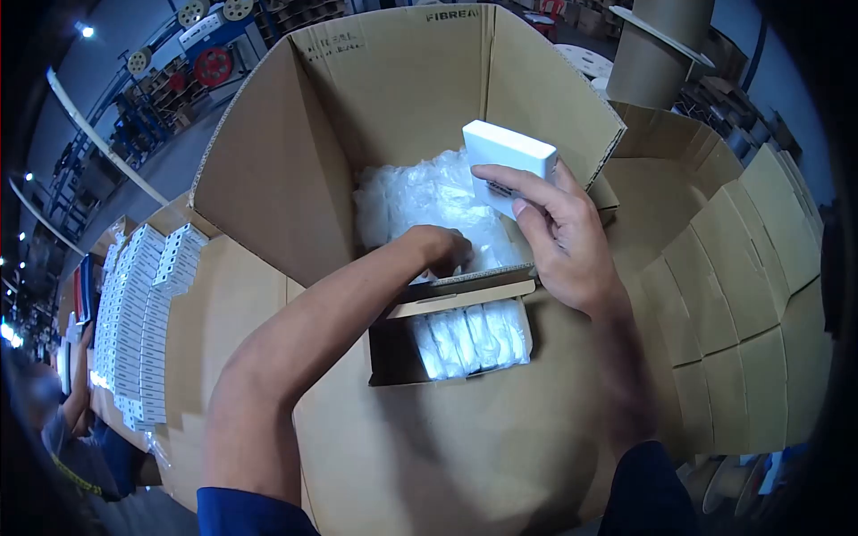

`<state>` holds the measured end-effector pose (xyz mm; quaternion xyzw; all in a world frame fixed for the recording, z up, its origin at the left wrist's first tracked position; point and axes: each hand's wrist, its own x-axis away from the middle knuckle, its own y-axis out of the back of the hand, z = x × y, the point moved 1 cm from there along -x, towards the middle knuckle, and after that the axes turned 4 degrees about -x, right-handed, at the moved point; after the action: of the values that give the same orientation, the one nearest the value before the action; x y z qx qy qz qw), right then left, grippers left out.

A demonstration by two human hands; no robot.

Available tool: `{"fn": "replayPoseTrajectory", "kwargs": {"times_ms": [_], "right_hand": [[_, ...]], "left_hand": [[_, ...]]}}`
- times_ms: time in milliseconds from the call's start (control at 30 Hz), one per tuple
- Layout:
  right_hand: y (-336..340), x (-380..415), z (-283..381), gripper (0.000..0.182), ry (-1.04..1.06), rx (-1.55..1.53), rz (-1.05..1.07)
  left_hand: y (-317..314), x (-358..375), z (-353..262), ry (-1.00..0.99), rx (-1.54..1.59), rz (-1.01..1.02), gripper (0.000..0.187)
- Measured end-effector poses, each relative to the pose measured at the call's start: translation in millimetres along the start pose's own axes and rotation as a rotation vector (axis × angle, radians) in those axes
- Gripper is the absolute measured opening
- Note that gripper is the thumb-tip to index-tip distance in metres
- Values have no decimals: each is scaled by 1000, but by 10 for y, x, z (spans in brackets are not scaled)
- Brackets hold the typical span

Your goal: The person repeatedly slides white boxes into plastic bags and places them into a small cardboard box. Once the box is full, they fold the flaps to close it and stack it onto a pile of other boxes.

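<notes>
A flat white plastic box (509,152) is held up in my right hand (572,237), its fingers and thumb closed around the lower part. Dark print shows on its face beside my fingers. My left hand (442,250) reaches over the front wall of a large open cardboard box (402,89). Its fingers curl at a clear plastic bag (487,241) in the pile inside, and the fingertips are partly hidden. Just in front of the large box, a small open carton (393,357) holds several white items in clear bags (469,339) standing in a row.
Stacks of white boxes (134,330) line the cardboard-covered table (483,438) on the left. Folded cardboard cartons (733,295) lie to the right. A large reel (657,49) stands behind. Another person (80,438) is at the far left edge.
</notes>
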<state>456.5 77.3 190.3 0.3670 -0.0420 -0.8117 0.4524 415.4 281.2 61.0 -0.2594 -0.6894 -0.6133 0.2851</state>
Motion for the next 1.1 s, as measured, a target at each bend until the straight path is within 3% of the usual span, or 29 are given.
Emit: {"fn": "replayPoseTrajectory", "kwargs": {"times_ms": [100, 200, 267, 367, 467, 533, 667, 700, 800, 833, 933, 967, 1100], "right_hand": [[-11, 21, -77, 40, 21, 34, -16], [-12, 19, -127, 35, 7, 35, -13], [-26, -1, -137, 33, 36, 66, -37], [-86, -2, -80, 38, -15, 78, -104], [-203, 91, 38, 48, -49, 132, -190], [-291, 231, 187, 47, -103, 102, -208], [-571, 518, 441, 43, -149, -24, -192], [-640, 596, 494, 33, -183, -9, -191], [-761, 874, 754, 24, -90, -148, -205], [-791, 972, 802, 21, -49, -149, -203], [-871, 1297, 814, 24, -89, -327, -161], [-914, 1408, 768, 25, -166, -460, -192], [-987, 1779, 799, 20, -371, -395, -133]], "left_hand": [[-97, 179, 105, 80, 10, -40, 59], [299, 828, 31, 225, 230, -137, 53], [289, 1231, 40, 76, 715, -553, 48], [171, 1667, -189, -205, 1194, -816, 44], [-157, 1819, -505, -209, 1306, -1075, 52], [-297, 1911, -758, -45, 739, -1377, 53], [-647, 2104, -1246, -30, 704, -1508, 62], [-733, 2188, -1356, -26, 698, -1522, 63], [-1105, 2314, -1565, -115, 1181, -1495, 63], [-1240, 2354, -1615, -139, 1269, -1515, 55], [-1594, 2489, -1819, -49, 1483, -1631, 46], [-1777, 2474, -1822, -12, 1500, -1681, 42], [-2330, 2573, -2093, 51, 1556, -1784, 44]]}}
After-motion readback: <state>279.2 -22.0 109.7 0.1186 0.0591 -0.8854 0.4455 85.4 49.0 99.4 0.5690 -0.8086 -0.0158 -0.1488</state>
